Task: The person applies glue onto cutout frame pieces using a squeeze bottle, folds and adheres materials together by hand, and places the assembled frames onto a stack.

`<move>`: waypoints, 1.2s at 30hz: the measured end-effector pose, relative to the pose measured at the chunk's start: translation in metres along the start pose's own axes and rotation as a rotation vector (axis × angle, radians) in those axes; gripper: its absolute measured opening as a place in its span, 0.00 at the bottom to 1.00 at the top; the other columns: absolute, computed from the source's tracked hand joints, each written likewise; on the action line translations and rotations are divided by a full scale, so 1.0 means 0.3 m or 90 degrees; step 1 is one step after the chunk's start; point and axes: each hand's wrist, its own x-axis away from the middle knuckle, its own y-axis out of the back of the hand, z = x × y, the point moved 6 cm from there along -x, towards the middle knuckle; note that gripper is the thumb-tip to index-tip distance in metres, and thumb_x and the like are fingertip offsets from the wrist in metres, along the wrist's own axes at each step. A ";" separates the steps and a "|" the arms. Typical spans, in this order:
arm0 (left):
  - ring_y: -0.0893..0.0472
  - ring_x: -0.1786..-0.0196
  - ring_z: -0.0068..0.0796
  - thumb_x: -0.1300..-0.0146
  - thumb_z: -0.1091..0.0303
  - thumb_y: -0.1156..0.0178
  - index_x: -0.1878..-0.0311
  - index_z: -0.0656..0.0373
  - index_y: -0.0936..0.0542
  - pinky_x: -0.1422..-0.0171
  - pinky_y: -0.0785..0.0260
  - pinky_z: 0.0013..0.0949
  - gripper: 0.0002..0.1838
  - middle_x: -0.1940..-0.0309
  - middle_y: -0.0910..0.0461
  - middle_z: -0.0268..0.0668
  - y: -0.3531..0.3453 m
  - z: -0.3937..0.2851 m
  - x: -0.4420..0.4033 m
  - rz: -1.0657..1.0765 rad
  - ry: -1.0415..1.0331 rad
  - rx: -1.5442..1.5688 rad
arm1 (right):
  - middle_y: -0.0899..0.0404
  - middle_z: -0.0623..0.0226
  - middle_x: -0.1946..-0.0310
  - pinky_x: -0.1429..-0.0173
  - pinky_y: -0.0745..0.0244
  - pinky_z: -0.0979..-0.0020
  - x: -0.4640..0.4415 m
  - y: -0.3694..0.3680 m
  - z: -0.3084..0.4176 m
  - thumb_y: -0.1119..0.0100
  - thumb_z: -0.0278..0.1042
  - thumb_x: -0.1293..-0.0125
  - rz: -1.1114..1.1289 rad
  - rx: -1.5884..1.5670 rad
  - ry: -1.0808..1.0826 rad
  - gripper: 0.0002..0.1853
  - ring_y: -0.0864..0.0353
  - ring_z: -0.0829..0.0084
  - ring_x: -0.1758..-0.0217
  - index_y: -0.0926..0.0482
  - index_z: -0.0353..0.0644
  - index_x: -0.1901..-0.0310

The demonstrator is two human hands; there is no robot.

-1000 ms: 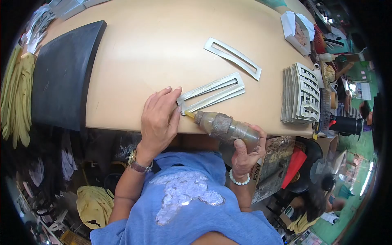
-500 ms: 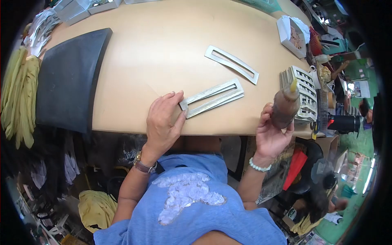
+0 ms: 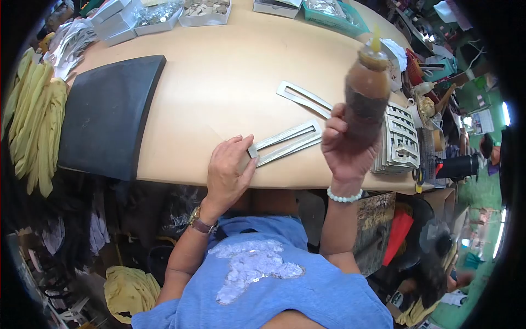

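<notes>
Upright in my right hand (image 3: 350,145) is a brown bottle (image 3: 368,90) with a yellow nozzle pointing up, raised over the right part of the table. The fingers of my left hand (image 3: 231,167) pinch the left end of a pale slotted frame piece (image 3: 287,143), which lies on the table with another under it. Farther back lies a second slotted piece (image 3: 301,96), its right end hidden behind the bottle and hand. A stack of pale slotted pieces (image 3: 399,137) stands right of my right hand.
A dark curved board (image 3: 112,118) lies on the left of the table (image 3: 219,71), beside yellow cloth strips (image 3: 41,126). Boxes of small parts (image 3: 205,13) and a green tray (image 3: 339,19) line the back edge. Scissors (image 3: 419,180) are at the right edge.
My right hand has lifted the bottle from the frame piece's left end, up and to the right, turning its nozzle upward. My left hand has stayed on the piece; the view has shifted.
</notes>
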 end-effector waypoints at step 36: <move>0.24 0.45 0.47 0.49 0.75 0.35 0.51 0.64 0.22 0.39 0.35 0.44 0.19 0.54 0.20 0.47 -0.003 -0.013 0.000 0.026 -0.026 -0.033 | 0.20 0.51 0.62 0.56 0.24 0.67 0.018 0.138 0.155 0.42 0.30 0.42 -0.369 1.410 -0.026 0.13 0.18 0.61 0.63 0.20 0.32 0.58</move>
